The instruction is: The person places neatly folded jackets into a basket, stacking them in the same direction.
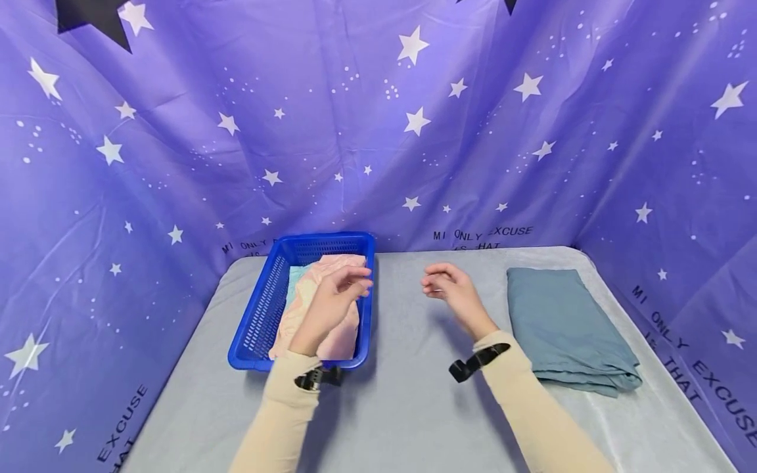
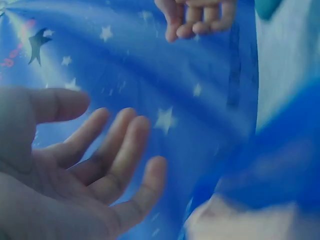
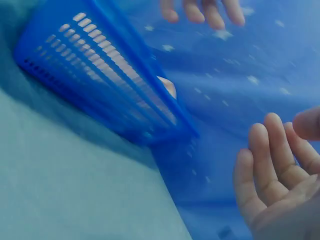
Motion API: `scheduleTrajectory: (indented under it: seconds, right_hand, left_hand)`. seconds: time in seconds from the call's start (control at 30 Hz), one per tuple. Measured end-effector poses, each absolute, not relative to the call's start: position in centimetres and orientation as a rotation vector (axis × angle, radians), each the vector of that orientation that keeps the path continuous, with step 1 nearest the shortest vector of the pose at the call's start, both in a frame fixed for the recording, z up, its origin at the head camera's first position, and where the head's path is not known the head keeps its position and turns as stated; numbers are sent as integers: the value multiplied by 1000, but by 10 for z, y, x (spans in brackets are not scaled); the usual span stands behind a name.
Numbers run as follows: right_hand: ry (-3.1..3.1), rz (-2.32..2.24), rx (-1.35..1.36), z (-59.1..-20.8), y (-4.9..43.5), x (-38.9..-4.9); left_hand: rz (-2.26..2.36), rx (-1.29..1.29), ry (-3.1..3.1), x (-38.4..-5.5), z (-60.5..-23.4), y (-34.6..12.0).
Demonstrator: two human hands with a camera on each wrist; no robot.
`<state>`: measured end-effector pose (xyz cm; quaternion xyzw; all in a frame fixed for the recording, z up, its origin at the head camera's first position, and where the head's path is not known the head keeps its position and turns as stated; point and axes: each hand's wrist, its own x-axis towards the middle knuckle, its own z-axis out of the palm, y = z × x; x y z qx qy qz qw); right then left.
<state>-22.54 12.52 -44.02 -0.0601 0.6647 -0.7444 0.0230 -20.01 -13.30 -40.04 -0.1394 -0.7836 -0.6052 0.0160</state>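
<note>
My left hand (image 1: 334,302) hovers over the blue plastic basket (image 1: 248,315), its fingers loosely bent with nothing between them. Inside the basket lie a pink and cream cloth (image 1: 343,338) and a light blue cloth (image 1: 294,279), partly hidden by that hand and the pink cloth. To the right of the basket, my right hand (image 1: 458,295) is held above the grey table cover, fingers relaxed and holding nothing. Both palms face each other across a gap. In the right wrist view, the basket's slotted side (image 3: 100,65) shows beyond the relaxed fingers (image 3: 262,160).
A folded grey-green cloth (image 1: 568,328) lies on the right part of the grey-covered table (image 1: 408,407). Purple curtains (image 1: 367,131) with white stars and lettering enclose the table at the back and both sides. The basket stands near the back curtain.
</note>
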Motion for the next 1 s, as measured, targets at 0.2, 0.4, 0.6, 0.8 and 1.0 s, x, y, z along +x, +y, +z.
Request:
scheduleTrajectory:
  seconds: [0.2,0.4,0.6,0.8,1.0]
  right_hand:
    - [1876,-2617,23,-443,179,-205]
    - [1722,-2880,78,-445,225,-180]
    - [1735,-2992,194,-451,269,-157]
    - [1688,-3146,418,-452,309,-148]
    - [1802,-3150,784,-454,337,-146]
  left_hand:
    - [-2233,-302,-2177,-188,-422,-76]
    - [-2397,-211,-2088,-187,-447,-31]
    - [-2512,-59,-2075,-188,-472,7]
    - [-2598,13,-2096,-190,-487,40]
    - [-2620,124,-2118,-188,-501,76]
